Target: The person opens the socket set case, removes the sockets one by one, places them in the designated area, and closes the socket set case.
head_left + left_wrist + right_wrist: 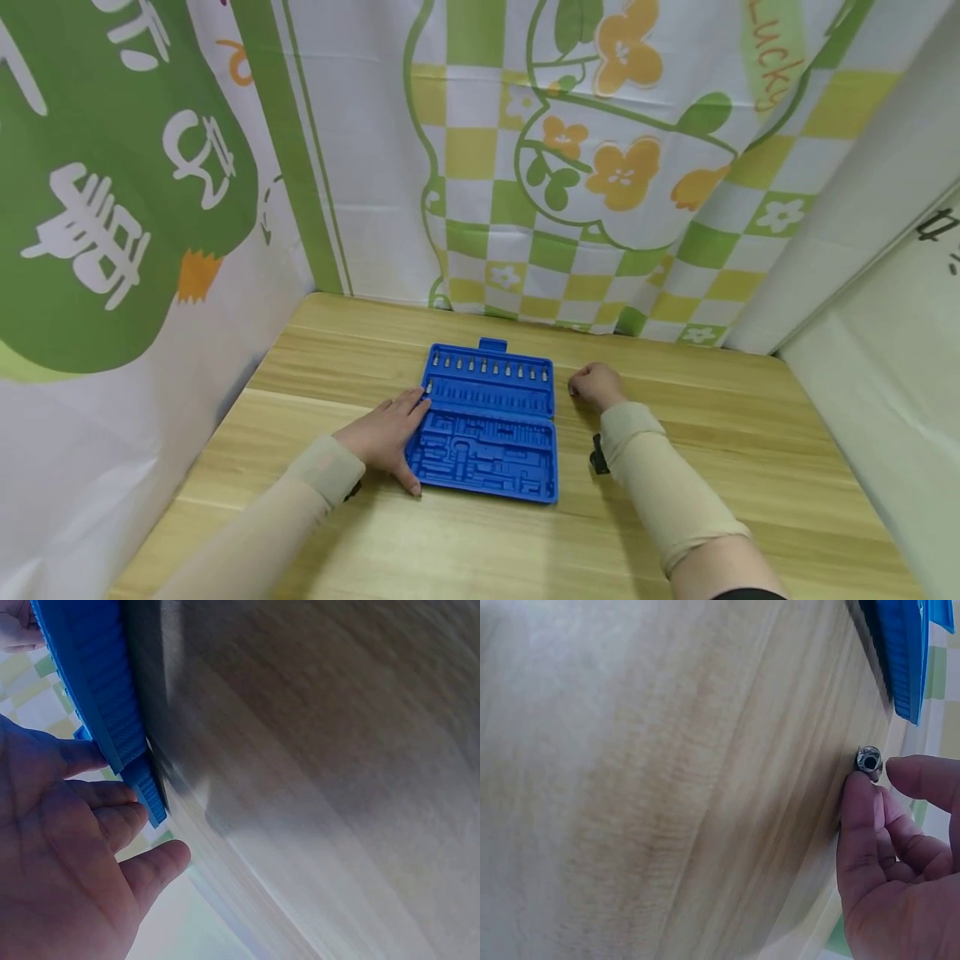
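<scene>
With beige-sleeved forearms (678, 492) stretched over the pale wood-grain table (750, 433), rests left hand (386, 433), fingers spread, against left side of open blue plastic case (552, 450); pinches small hollow silver metal cylinder (862, 755) in curled right hand (597, 385), just right of the case.

1. From the head, the surface (465, 550) is seen from above, forward and down, with the patterned cloth (480, 150) at 12 o'clock.
2. From the left wrist, the left grip (71, 832) is viewed closely around 8 o'clock, the surface steeply tilted.
3. From the right wrist, the right grip (900, 889) is viewed closely at 4 o'clock.
4. The blue case (487, 462) is shared by all three.
</scene>
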